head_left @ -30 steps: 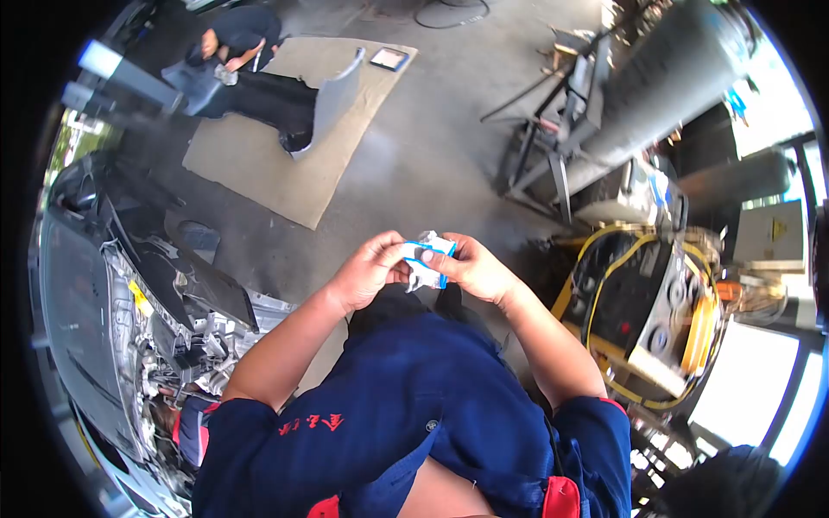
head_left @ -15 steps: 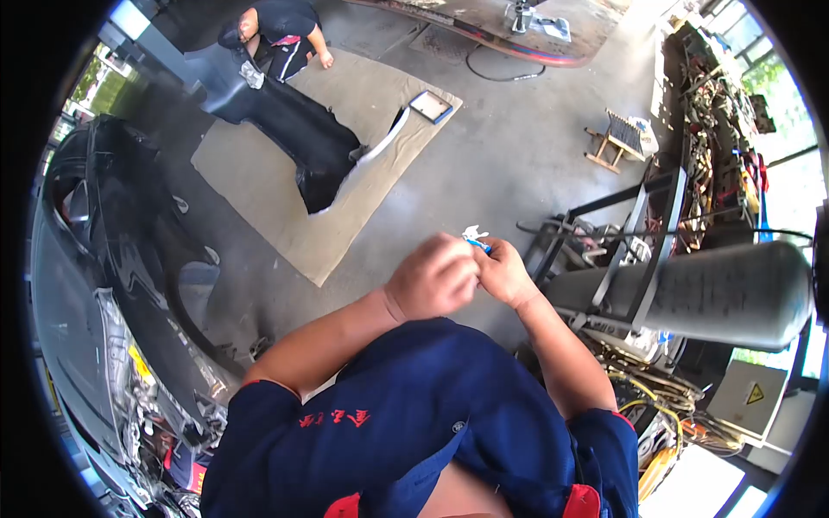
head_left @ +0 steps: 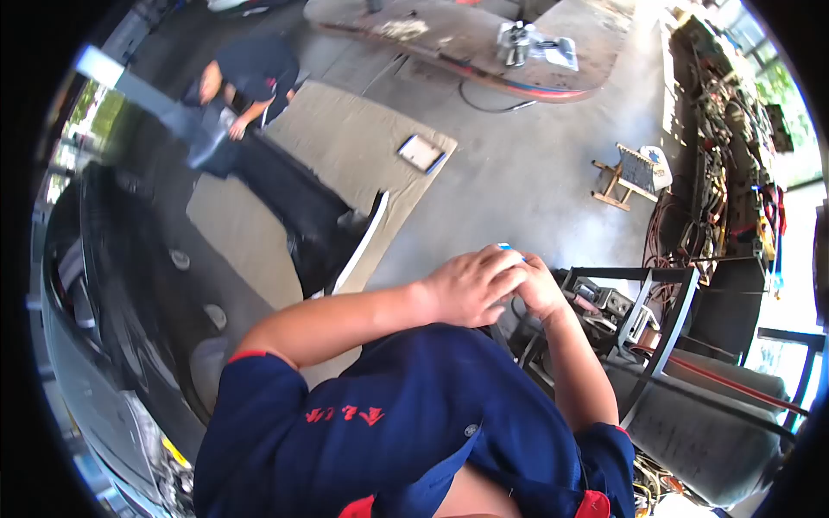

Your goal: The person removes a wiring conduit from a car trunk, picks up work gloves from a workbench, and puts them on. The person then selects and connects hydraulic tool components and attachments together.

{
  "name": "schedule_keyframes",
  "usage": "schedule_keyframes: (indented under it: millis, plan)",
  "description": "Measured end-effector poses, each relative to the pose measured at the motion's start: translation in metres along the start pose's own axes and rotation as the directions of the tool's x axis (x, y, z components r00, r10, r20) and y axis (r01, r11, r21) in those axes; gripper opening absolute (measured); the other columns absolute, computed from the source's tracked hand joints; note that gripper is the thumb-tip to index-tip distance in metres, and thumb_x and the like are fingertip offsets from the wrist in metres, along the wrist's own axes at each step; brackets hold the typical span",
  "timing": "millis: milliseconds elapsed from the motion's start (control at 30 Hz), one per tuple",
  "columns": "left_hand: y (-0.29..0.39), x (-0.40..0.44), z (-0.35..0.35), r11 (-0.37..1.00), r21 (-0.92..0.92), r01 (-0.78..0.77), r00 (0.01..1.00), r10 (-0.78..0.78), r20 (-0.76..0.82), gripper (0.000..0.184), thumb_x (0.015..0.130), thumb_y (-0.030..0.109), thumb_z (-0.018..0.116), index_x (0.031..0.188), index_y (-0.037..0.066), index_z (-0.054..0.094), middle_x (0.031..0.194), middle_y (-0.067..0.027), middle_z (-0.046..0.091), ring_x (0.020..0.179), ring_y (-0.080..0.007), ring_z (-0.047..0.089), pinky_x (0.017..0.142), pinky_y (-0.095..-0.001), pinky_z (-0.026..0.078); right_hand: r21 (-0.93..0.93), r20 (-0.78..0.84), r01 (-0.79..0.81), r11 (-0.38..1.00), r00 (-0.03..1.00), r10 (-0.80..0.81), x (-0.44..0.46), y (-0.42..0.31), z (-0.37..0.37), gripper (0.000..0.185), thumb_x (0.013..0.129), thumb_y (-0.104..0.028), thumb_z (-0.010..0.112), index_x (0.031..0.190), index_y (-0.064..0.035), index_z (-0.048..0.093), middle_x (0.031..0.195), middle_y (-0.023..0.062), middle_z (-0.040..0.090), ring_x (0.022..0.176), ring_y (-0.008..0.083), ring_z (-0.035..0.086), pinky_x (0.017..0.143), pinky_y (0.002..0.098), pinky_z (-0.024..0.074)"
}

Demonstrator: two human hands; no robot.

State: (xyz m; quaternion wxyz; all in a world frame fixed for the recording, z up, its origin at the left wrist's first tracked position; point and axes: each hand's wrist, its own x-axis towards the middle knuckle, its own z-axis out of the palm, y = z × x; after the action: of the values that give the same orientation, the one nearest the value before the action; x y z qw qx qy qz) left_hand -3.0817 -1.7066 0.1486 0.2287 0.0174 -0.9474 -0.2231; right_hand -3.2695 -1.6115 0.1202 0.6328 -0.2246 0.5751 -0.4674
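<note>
Both hands meet in front of my chest in the head view. A small blue and white packet shows only at its top edge between them. My right hand is closed around the packet, its fingers partly covered. My left hand lies over the packet from the left, fingers bent and back of the hand up; whatever its fingertips grip is hidden.
A person bends over a black car panel on a tan sheet. A dark car stands left. A wooden stool, a metal frame and a grey cylinder are right. A worn table stands ahead.
The view has swung right, bringing in the table and stool. My hands have come together, covering most of the packet that was visible between them. The other person has bent down over the black panel.
</note>
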Motion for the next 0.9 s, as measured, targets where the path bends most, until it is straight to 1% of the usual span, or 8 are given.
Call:
schedule_keyframes:
  millis: [167, 267, 400, 467, 533, 600, 733, 900]
  plan:
    - [-0.090, 0.066, 0.008, 0.905, 0.024, 0.425, 0.798, -0.387, 0.462, 0.092, 0.092, 0.030, 0.077, 0.163, -0.006, 0.030, 0.159, -0.0349, 0.047, 0.143, -0.0495, 0.056, 0.118, -0.0525, 0.049, -0.766, -0.285, 0.002, 0.643, 0.895, -0.343, 0.072, -0.102, -0.043, 0.034, 0.097, -0.033, 0.067, 0.091, -0.0022, 0.080, 0.093, 0.0252, 0.076, 0.076, 0.0424, 0.075, 0.075, 0.0518, 0.0605]
    - [-0.179, 0.128, 0.045, 0.907, -0.051, 0.417, 0.595, -0.231, 0.770, 0.070, 0.096, 0.028, 0.071, 0.157, 0.000, 0.051, 0.159, -0.0274, 0.055, 0.146, -0.0433, 0.055, 0.123, -0.0472, 0.046, -0.979, 0.147, 0.204, 0.018, 0.762, -0.631, 0.107, -0.122, -0.047, 0.020, 0.090, -0.031, 0.077, 0.086, -0.0118, 0.072, 0.093, 0.0110, 0.075, 0.090, 0.0337, 0.076, 0.078, 0.0461, 0.0621]
    - [-0.290, 0.220, 0.072, 0.855, -0.200, 0.479, 0.722, -0.254, 0.643, 0.041, 0.103, 0.003, 0.052, 0.142, 0.001, 0.065, 0.141, -0.0220, 0.071, 0.135, -0.0312, 0.066, 0.118, -0.0430, 0.049, -0.979, -0.039, 0.129, 0.160, 0.647, -0.761, 0.157, -0.167, -0.108, 0.019, 0.090, -0.027, 0.077, 0.083, -0.0106, 0.072, 0.091, 0.0109, 0.074, 0.090, 0.0345, 0.075, 0.079, 0.0449, 0.0620]
    - [-0.325, 0.289, 0.088, 0.563, -0.646, 0.516, 0.855, -0.380, 0.353, 0.044, 0.109, -0.002, 0.044, 0.149, 0.000, 0.062, 0.139, -0.0150, 0.072, 0.133, -0.0246, 0.065, 0.115, -0.0407, 0.050, -0.957, -0.187, 0.059, 0.283, 0.620, -0.762, 0.191, -0.183, -0.158, 0.024, 0.093, -0.027, 0.076, 0.079, -0.0081, 0.073, 0.082, 0.0142, 0.074, 0.082, 0.0388, 0.075, 0.077, 0.0477, 0.0615]
    - [-0.348, 0.377, 0.094, 0.523, -0.759, 0.388, 0.915, -0.320, 0.247, 0.027, 0.114, 0.008, 0.054, 0.132, -0.003, 0.070, 0.110, -0.0027, 0.072, 0.099, -0.0123, 0.064, 0.084, -0.0316, 0.054, -0.846, -0.441, -0.106, 0.522, 0.689, -0.575, 0.234, -0.196, -0.203, 0.031, 0.093, -0.032, 0.074, 0.077, -0.0063, 0.076, 0.079, 0.0181, 0.075, 0.077, 0.0405, 0.075, 0.077, 0.0513, 0.0616]
    - [-0.343, 0.462, 0.109, 0.150, -0.943, 0.298, 0.851, -0.488, 0.191, 0.018, 0.112, 0.012, 0.061, 0.115, 0.000, 0.073, 0.084, 0.0057, 0.056, 0.077, -0.0037, 0.050, 0.062, -0.0277, 0.040, -0.526, -0.586, -0.021, 0.851, 0.734, -0.344, 0.264, -0.239, -0.240, 0.047, 0.101, -0.042, 0.068, 0.083, 0.0002, 0.076, 0.074, 0.0213, 0.074, 0.070, 0.0386, 0.075, 0.072, 0.0476, 0.0601]
    - [-0.394, 0.597, 0.118, 0.388, -0.890, 0.238, 0.933, -0.345, 0.099, 0.035, 0.112, 0.011, 0.057, 0.142, 0.002, 0.072, 0.100, -0.0057, 0.074, 0.094, -0.0132, 0.064, 0.081, -0.0309, 0.053, -0.214, -0.583, 0.016, 0.977, 0.800, -0.141, 0.300, -0.330, -0.303, 0.051, 0.107, -0.039, 0.062, 0.081, 0.0040, 0.070, 0.066, 0.0141, 0.067, 0.064, 0.0191, 0.064, 0.070, 0.0429, 0.0578]
    - [-0.439, 0.722, 0.159, 0.809, -0.569, 0.149, 0.989, -0.135, 0.067, 0.036, 0.117, 0.021, 0.050, 0.106, -0.001, 0.077, 0.106, -0.0185, 0.078, 0.094, -0.0264, 0.073, 0.083, -0.0354, 0.057, -0.536, -0.613, -0.011, 0.844, 0.693, -0.380, 0.316, -0.404, -0.357, 0.052, 0.109, -0.039, 0.062, 0.077, 0.0023, 0.071, 0.064, 0.0231, 0.066, 0.067, 0.0428, 0.072, 0.067, 0.0504, 0.0552]
